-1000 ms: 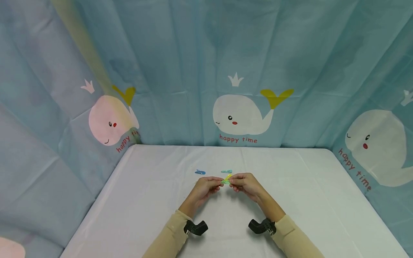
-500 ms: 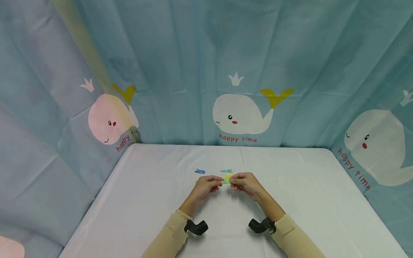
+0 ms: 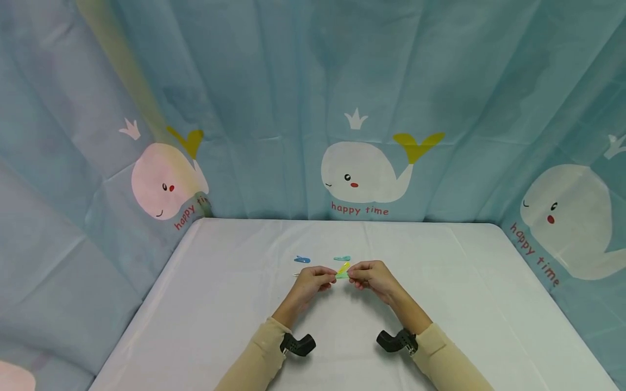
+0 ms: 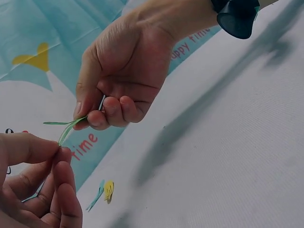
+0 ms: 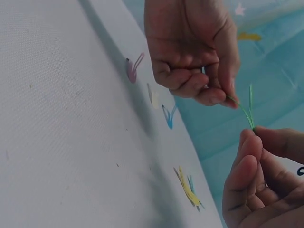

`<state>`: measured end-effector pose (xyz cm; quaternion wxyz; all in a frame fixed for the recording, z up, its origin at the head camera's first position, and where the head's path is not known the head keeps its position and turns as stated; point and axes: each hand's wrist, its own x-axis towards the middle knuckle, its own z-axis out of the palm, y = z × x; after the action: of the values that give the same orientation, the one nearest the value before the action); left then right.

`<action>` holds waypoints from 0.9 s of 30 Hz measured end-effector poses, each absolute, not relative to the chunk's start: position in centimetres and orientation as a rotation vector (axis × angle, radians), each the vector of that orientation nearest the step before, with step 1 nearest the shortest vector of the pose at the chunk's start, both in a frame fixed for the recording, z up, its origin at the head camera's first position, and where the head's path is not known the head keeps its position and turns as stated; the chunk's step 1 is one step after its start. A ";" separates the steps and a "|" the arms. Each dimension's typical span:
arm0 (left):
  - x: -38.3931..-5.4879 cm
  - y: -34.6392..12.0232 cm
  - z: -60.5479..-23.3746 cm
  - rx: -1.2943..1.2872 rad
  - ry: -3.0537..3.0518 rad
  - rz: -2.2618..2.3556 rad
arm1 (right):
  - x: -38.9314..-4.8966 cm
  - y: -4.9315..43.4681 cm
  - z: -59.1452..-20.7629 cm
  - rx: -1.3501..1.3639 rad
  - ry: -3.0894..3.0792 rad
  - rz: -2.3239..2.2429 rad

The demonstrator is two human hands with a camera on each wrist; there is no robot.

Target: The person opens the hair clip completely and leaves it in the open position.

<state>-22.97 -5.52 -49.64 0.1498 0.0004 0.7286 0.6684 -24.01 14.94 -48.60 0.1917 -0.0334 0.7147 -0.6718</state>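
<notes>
Between my two hands is a green snap hair clip, its two arms spread apart in a V. My right hand pinches the joined end between thumb and fingertips. One arm of the clip runs to my left hand, whose thumb and finger pinch its tip; the other arm stands free. Both hands are held above the white table. Behind the held clip lie a yellow hair clip and a teal hair clip.
A blue hair clip lies beyond my left hand. A cream clip and a pink clip lie near it; in the head view my left hand hides most of that area. A whale-print curtain borders the table.
Both hands stay nearly in place, still pinching the green clip. The left fingertips have shifted very slightly to the left. The clips on the table have not moved.
</notes>
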 end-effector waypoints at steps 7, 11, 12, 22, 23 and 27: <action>-22.8 -5.3 -49.8 0.001 2.134 1.898 | -24.0 15.1 -48.8 -0.074 2.049 -1.877; -22.8 -5.1 -49.8 0.026 2.227 1.848 | -24.1 15.1 -49.0 -0.055 2.069 -1.871; -22.9 -5.1 -49.8 0.037 2.261 1.829 | -24.2 15.1 -49.0 -0.052 2.079 -1.867; -22.8 -4.3 -49.8 0.123 2.551 1.637 | -24.2 14.9 -49.0 0.001 2.188 -1.817; -22.7 -4.2 -49.8 0.118 2.560 1.629 | -24.2 14.9 -49.0 0.004 2.195 -1.814; -22.4 -4.0 -49.6 0.115 2.600 1.602 | -24.1 14.8 -49.1 0.026 2.219 -1.801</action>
<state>-22.39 -4.04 -49.61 0.0427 0.0376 0.8500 0.5238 -24.07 14.80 -49.10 0.1413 0.0089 0.7687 -0.6238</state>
